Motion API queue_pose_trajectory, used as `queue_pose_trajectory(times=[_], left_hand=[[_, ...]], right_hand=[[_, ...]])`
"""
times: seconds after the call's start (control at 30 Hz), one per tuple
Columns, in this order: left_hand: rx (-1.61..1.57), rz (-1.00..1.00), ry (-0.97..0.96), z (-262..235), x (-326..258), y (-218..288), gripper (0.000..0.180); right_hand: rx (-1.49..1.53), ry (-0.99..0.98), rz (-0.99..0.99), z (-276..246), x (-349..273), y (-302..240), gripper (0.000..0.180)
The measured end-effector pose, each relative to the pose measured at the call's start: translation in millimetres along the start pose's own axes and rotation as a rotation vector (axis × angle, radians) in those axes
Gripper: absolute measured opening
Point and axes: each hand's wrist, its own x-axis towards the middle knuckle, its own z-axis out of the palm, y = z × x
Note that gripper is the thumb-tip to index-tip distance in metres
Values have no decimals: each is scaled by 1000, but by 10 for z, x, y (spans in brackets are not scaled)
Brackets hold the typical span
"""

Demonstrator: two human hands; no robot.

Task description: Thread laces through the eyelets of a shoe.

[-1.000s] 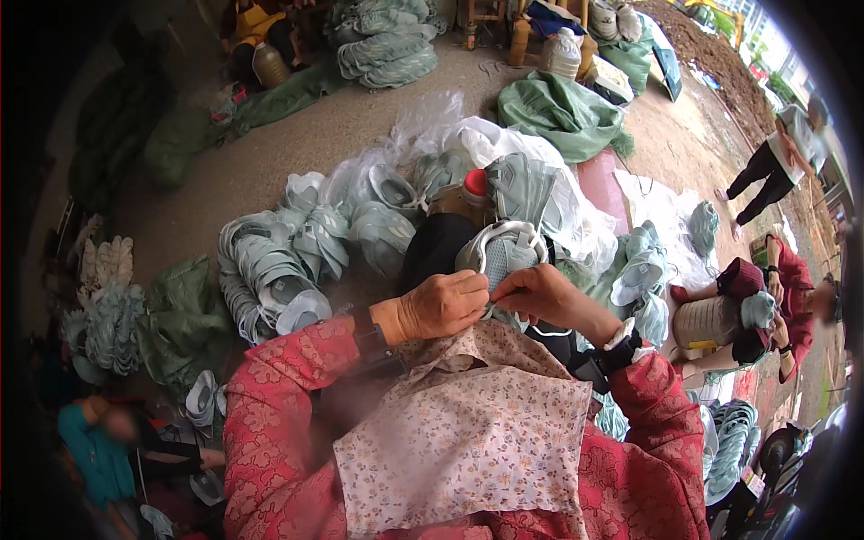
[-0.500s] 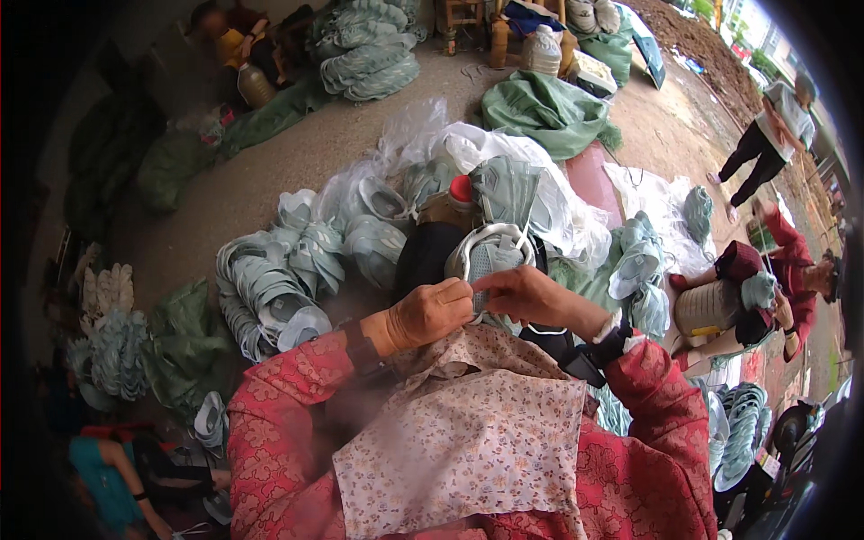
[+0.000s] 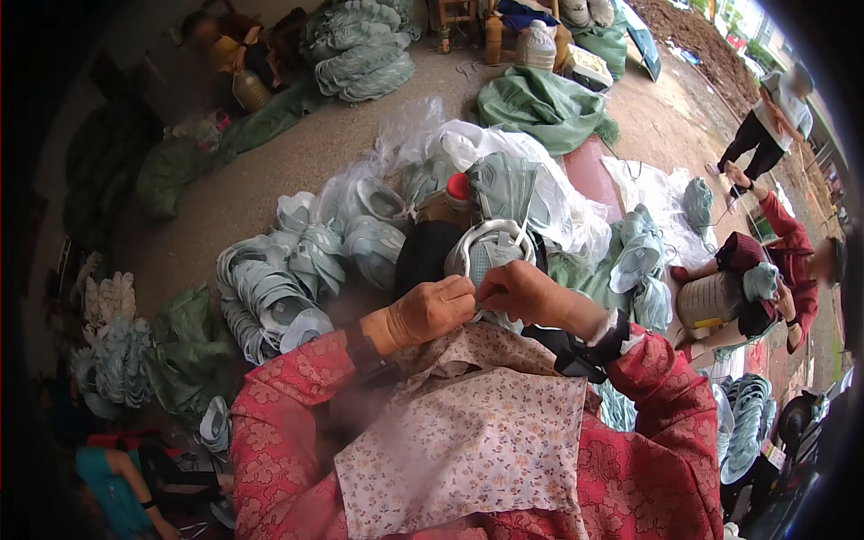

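Observation:
A pale grey-green shoe upper (image 3: pixel 490 252) with a white rim rises just beyond my fingers. My left hand (image 3: pixel 430 313) is closed in a pinch by its near left edge. Opposite it, with fingertips almost meeting the left ones, my right hand (image 3: pixel 531 292) pinches too. Whatever lies between the fingers is too small or hidden to make out. Right behind the upper stands a container with a red lid (image 3: pixel 458 186), and another grey-green upper (image 3: pixel 504 187) is next to it. A flowered apron (image 3: pixel 468 441) covers my lap.
Stacked shoe uppers (image 3: pixel 265 288) lie to the left, more uppers (image 3: pixel 639 261) to the right. Clear plastic sheeting (image 3: pixel 576 220) and a green sack (image 3: pixel 544 108) are beyond. A seated person in red (image 3: pixel 792 238) works at the right, near a standing person (image 3: pixel 774 117).
My right hand has shifted and turned slightly by the upper's rim; my left hand has barely moved. At the right, the seated person in red has raised an arm.

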Motion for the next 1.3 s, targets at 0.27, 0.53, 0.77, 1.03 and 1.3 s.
queue_pose_trajectory(times=[0.27,0.53,0.77,1.03,1.3], left_hand=[[-37,-38,-14,-22,39,13,17],[-366,-266,-249,-158,325,10,12],[-369,-346,-377,-89,435,-49,24],[-470,-472,-225,-186,580,-101,24],[-1089,-454,250,-394,1182,285,51]], right_hand=[[19,-65,165,-16,-24,-118,14],[465,503,-338,-753,-288,-158,7],[203,1004,-776,-1876,-996,-726,20],[307,781,-581,-1542,-895,-531,17],[-150,511,-573,-814,-726,-884,9]])
